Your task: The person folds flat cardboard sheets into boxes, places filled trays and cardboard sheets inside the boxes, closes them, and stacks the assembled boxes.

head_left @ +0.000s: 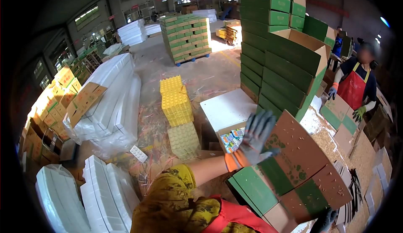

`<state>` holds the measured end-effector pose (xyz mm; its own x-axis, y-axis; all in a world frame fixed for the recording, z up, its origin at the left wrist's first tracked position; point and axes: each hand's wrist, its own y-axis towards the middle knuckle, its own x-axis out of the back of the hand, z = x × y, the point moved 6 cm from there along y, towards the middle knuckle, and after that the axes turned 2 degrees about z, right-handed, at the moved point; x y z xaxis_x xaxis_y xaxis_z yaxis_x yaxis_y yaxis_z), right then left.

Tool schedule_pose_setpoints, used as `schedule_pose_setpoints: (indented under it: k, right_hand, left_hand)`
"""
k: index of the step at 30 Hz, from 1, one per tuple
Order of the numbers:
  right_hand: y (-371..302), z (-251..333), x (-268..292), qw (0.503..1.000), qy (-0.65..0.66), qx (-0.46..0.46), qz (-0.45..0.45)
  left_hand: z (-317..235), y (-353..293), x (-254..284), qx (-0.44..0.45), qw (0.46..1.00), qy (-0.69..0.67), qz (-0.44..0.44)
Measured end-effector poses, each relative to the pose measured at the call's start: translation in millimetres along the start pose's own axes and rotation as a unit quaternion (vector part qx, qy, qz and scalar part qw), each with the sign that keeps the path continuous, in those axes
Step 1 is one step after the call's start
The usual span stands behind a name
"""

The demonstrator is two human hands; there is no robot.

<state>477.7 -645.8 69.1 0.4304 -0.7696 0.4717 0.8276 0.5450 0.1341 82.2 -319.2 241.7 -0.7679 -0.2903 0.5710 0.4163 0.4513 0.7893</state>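
Note:
A large brown and green cardboard carton [289, 165] stands tilted before me, with bits of loose husk stuck to its face. My left hand [256, 138], in a grey glove with an orange cuff, is stretched out flat at the carton's upper left side, fingers spread and holding nothing. Low on the right, my right hand [325, 221] in a dark glove grips the carton's bottom edge; its fingers are partly hidden. Just beyond my left hand, small blue and green packets [232, 139] lie in an open box beside a white board [228, 109].
Green cartons [289, 65] rise in a tall stack ahead. Yellow egg trays [175, 100] are piled on the floor. White foam blocks [107, 100] lie at left. On the right, a person in a red apron [353, 88] stands behind a husk-covered surface [336, 149].

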Motion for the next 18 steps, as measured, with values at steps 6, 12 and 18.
schedule_pose_setpoints:
  k: [6,12,18]
  right_hand:
    - [-6,61,5,0.997,-0.028,0.036,-0.070]
    - [-21,202,2,0.917,0.002,0.369,-0.153]
    - [-54,287,-136,0.831,-0.380,0.401,0.065]
  left_hand:
    - [-33,13,-35,-0.196,0.964,0.021,0.176]
    - [-48,49,-27,-0.204,0.940,-0.026,0.274]
    - [-21,45,-66,-0.176,0.895,-0.134,0.388]
